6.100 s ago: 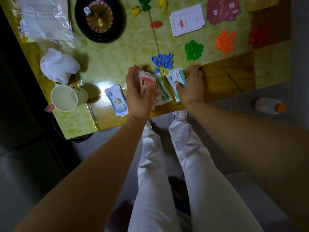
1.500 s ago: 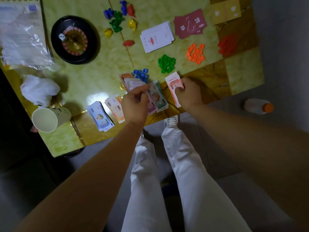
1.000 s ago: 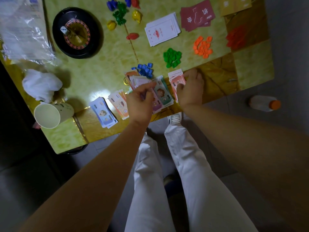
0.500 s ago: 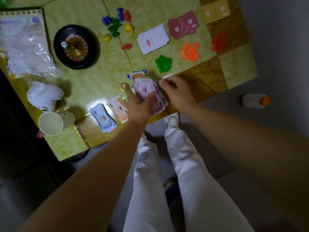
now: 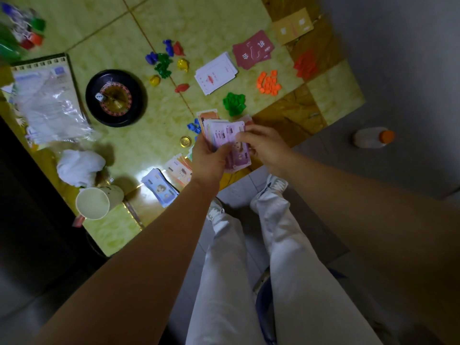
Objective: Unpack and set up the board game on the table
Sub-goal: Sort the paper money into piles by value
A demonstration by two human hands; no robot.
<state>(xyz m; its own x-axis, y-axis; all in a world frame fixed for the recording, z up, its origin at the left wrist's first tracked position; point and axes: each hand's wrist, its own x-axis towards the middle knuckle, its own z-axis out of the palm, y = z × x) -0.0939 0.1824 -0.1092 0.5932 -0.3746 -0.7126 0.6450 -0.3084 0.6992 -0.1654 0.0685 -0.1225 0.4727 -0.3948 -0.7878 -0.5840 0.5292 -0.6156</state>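
**Desk:** What fills the frame?

**Photographer:** A yellow-green marbled table (image 5: 211,21), seen from above, with a person in pale trousers (image 5: 286,257) standing at its near edge.

**Desk:** The biggest piece on it?

**Photographer:** A black roulette wheel (image 5: 115,97) at left, beside crumpled clear plastic (image 5: 49,105) lying over a spiral notebook.

**Desk:** And the hands?

**Photographer:** Both are raised over the near edge. The left hand (image 5: 209,160) has its fingers and thumb curled round a fan of play banknotes (image 5: 229,143), purple notes on top. The right hand (image 5: 263,145) meets the fan from the right, its bent fingertips pinching the top note's edge.

**Desk:** Other money?

**Photographer:** Two stacks lie flat to the left of the hands: a blue stack (image 5: 160,188) nearest the edge and an orange stack (image 5: 180,170) just beside it.

**Desk:** Cards?

**Photographer:** A white deck (image 5: 215,73) mid-table and maroon cards (image 5: 254,49) beyond it.

**Desk:** Small pieces?

**Photographer:** There are separate heaps of green tokens (image 5: 234,102), orange tokens (image 5: 268,82) and red tokens (image 5: 305,64), and blue tokens (image 5: 194,127) partly hidden behind the fan. A gold coin (image 5: 185,141) lies near the left hand, and a white die (image 5: 99,97) sits in the wheel's bowl.
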